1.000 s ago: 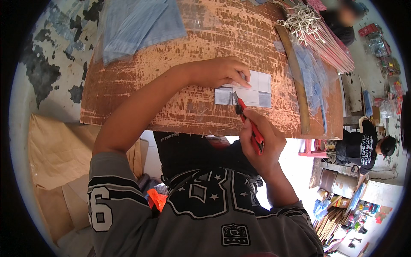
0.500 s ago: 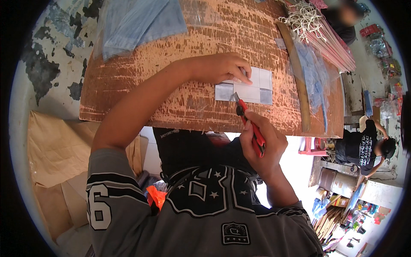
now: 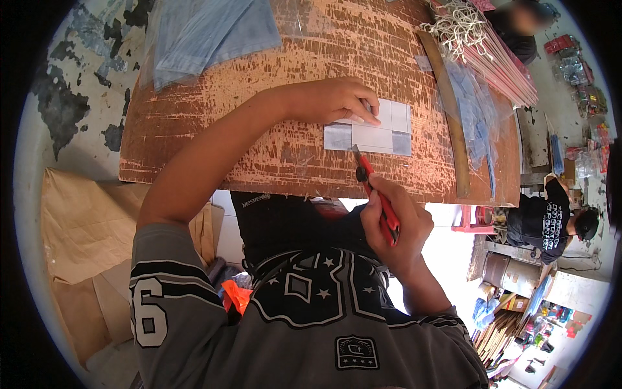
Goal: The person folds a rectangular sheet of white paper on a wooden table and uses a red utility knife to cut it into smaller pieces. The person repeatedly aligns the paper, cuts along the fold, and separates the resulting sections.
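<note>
A small white card with thin lines and grey patches lies flat on the worn wooden table. My left hand presses on its far left part. Its fingers are bent together, and a bit of something grey shows between them, too little to name. My right hand grips a red utility knife with a black slider. The knife's blade points away from me, with its tip at the card's near edge, close to the near left grey patch. Whether the tip touches the card I cannot tell.
Clear bluish plastic sheets lie at the far left. A wooden strip and more plastic bags are on the right, below pink sticks with white strings. Two other people are on the right, one in a black shirt.
My right hand has drawn the knife slightly toward me, so its tip has moved from over the card to its near edge. My left hand stays on the card.
</note>
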The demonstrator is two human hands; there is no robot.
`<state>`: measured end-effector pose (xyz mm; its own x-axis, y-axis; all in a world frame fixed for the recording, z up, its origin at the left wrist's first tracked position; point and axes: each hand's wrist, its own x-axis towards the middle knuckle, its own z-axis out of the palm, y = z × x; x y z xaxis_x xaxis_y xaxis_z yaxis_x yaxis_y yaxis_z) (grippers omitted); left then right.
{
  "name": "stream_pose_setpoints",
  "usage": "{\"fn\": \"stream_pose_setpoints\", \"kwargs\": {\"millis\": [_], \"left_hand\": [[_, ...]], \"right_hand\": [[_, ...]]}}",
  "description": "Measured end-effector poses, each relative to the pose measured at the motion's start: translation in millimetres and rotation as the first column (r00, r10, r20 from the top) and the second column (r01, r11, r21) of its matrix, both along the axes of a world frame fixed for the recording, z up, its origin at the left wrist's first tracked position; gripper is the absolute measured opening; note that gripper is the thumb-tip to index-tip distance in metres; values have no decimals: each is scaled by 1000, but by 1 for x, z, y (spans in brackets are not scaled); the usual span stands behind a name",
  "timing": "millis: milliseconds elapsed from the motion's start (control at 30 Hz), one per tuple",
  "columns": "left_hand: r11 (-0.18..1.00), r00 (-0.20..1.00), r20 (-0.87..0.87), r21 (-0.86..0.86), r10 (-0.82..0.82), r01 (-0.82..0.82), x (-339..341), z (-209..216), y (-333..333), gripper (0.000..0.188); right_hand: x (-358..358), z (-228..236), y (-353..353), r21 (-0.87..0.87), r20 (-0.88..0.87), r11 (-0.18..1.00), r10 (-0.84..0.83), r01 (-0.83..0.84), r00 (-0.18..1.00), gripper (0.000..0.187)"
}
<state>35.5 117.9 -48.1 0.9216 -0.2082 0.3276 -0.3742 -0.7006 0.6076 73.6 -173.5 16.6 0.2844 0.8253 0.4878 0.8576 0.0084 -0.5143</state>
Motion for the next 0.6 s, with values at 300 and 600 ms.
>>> {"fn": "stream_pose_setpoints", "kwargs": {"millis": [300, 600], "left_hand": [[1000, 1000, 7, 16, -2, 2, 0, 0, 1, 38], [1000, 1000, -20, 13, 7, -7, 0, 3, 1, 39]], "right_hand": [[-3, -3, -4, 12, 56, 999, 49, -50, 997, 33], [4, -2, -12, -22, -17, 999, 27, -27, 1000, 32]]}}
